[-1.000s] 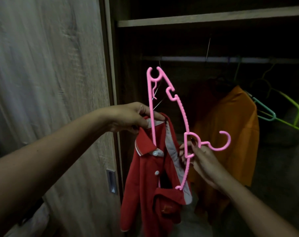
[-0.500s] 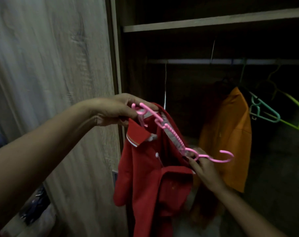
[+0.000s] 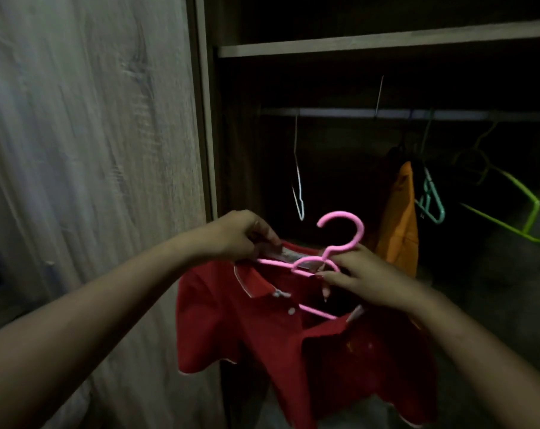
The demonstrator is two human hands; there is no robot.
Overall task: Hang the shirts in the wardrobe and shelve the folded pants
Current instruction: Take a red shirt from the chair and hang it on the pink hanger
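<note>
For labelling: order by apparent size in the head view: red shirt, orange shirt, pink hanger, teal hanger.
Red shirt
Then orange shirt and pink hanger, about alike (hanger nearer, partly hidden)
Teal hanger smallest

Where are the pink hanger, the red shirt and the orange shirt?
pink hanger point(image 3: 340, 215), head view, on its hook.
red shirt point(image 3: 231, 320), head view, on its front.
orange shirt point(image 3: 400, 227), head view, on its side.
</note>
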